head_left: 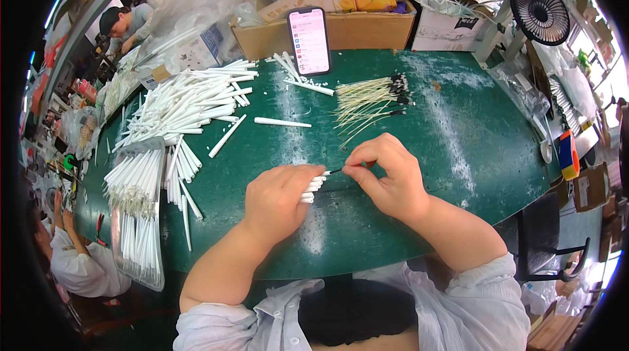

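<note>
My left hand (278, 199) is closed around a small bundle of white tapered tubes (314, 187), their ends poking out toward the right. With thumb and forefinger, my right hand (391, 177) pinches a thin black-ended wire (336, 171) that meets the end of the top tube; whether it goes inside is too small to tell. Just beyond my right hand lies a bunch of thin pale wires (367, 100) with dark tips. A single white tube (283, 122) rests past my left hand, and a large heap of such tubes (190, 102) spreads at the left.
A clear tray (159, 233) holding tubes with wires stands on the green table (419, 239) at left. A phone (308, 41) leans against a cardboard box (367, 33). A black fan (540, 9) is at far right. Two other people work at the left.
</note>
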A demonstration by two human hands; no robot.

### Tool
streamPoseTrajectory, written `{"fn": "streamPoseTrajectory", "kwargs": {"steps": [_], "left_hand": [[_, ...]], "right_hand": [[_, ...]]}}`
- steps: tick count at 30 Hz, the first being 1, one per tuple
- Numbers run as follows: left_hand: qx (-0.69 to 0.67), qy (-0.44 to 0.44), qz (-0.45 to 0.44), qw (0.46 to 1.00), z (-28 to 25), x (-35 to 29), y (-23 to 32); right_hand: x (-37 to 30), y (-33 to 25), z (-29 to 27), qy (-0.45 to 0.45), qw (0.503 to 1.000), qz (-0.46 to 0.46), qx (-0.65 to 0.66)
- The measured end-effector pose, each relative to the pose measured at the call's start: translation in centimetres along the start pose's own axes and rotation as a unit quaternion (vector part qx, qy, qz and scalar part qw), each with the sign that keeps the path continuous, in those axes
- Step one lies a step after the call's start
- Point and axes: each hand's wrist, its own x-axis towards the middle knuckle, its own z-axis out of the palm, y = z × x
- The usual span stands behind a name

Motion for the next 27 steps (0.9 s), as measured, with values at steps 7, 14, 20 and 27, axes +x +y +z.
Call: {"fn": "streamPoseTrajectory", "kwargs": {"steps": [7,14,20,27], "left_hand": [[-0.005,0.003,-0.002,1.0,-0.1,0.0,-0.1],[-0.007,0.003,-0.011,1.0,0.0,-0.2,0.1],[0.004,0.009,0.006,1.0,-0.1,0.0,0.1],[0.021,0.02,0.018,0.999,-0.2,-0.1,0.3]], "right_hand": [[0.3,0.8,-0.1,-0.001,0.996,-0.093,0.002],[-0.1,1.2,-0.1,-0.023,0.99,-0.136,-0.012],[0.5,1.0,0.1,0.01,0.989,-0.15,-0.009],[0.4,0.6,-0.6,-0.037,0.98,-0.156,-0.116]]}}
